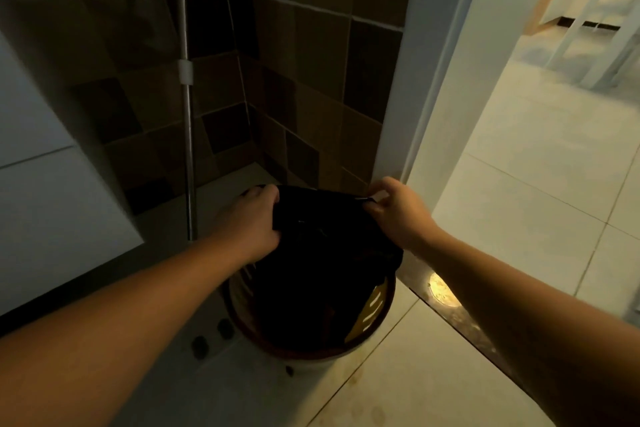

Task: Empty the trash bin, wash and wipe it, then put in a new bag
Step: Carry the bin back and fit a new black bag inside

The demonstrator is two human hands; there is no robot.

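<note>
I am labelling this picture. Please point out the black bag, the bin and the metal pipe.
black bag (322, 239): head view, middle of its dark plastic.
bin (372, 308): head view, slotted inner wall, right side.
metal pipe (187, 135): head view, stretch below its white clip.

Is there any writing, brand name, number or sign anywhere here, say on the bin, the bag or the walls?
None can be read.
black bag, held at its top edge by the left hand and right hand: no print visible.
trash bin: only plain slots in its side, no label.
wall tiles and metal pipe: no sign or marking.
</note>
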